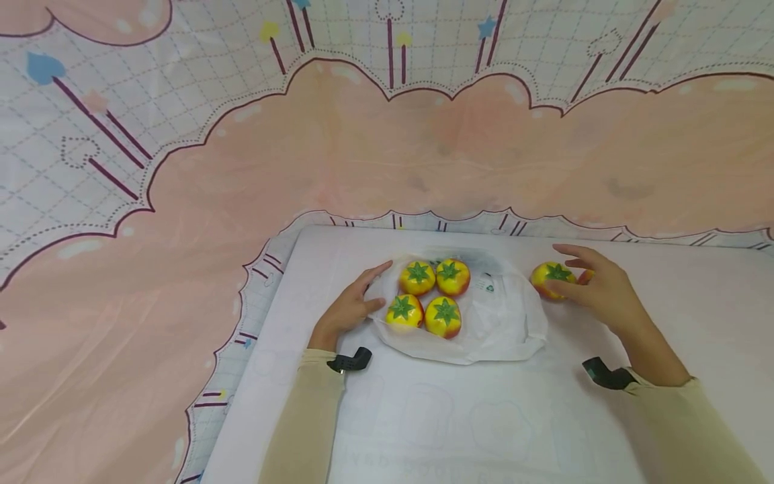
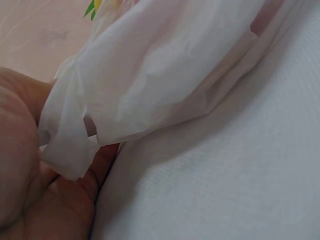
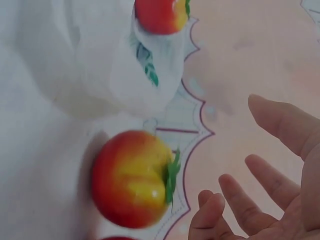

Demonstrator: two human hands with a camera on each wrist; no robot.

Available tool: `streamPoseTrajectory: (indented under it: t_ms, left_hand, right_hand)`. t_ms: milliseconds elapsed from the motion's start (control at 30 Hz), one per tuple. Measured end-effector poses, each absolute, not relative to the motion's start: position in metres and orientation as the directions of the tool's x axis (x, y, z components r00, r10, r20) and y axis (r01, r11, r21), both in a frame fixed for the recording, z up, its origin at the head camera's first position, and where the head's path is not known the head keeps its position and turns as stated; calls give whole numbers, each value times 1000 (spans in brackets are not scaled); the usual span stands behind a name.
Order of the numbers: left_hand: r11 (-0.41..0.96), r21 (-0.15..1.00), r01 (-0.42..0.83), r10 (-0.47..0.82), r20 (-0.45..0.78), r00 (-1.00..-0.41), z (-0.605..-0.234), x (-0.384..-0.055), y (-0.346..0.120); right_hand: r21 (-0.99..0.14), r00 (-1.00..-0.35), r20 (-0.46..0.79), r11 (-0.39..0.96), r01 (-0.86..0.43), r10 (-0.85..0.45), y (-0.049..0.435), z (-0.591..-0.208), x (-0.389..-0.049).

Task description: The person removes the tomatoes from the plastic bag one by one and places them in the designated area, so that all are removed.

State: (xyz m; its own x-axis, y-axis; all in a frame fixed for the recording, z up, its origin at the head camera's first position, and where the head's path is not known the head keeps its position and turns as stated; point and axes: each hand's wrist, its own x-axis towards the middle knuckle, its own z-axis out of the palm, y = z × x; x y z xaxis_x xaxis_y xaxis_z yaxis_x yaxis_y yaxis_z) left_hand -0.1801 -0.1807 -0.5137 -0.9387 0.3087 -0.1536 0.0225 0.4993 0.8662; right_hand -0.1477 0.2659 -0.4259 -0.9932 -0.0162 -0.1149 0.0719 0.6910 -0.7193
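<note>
Several red-and-yellow toy tomatoes (image 1: 443,317) with green leafy tops sit on a thin white plastic bag (image 1: 502,323). At the bag's left edge is my left hand (image 1: 349,310), its index finger reaching up along the side. In the left wrist view, a loose strip of the bag (image 2: 75,135) lies across that hand, between thumb and fingers. My right hand (image 1: 595,286) is spread beside another tomato (image 1: 553,279) right of the bag. The right wrist view shows this tomato (image 3: 132,177) apart from the fingers. One more tomato (image 1: 585,276) is partly hidden behind the right hand.
A white table (image 1: 435,417) lies under everything. Behind it hangs a pink cloth (image 1: 387,161) with cloud outlines and a grid pattern. Both forearms, in beige sleeves, carry black wrist cameras (image 1: 607,375) low over the table.
</note>
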Motion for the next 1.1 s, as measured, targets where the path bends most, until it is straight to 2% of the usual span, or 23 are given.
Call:
streamPoseTrajectory:
  t_ms: [333, 733, 1100]
  left_hand:
    - [501, 865, 26, 310, -152, -938, -512, -179, -181]
    - [500, 866, 6, 304, -169, -938, -512, -181, -181]
    - [500, 866, -6, 294, -176, -939, -512, -180, -180]
  right_hand:
    - [-757, -993, -92, 653, 21, -76, 244, -426, -152]
    - [-733, -982, -160, 679, 46, -105, 220, -428, -160]
    - [-787, -971, -149, 618, 0, -190, 200, -434, -164]
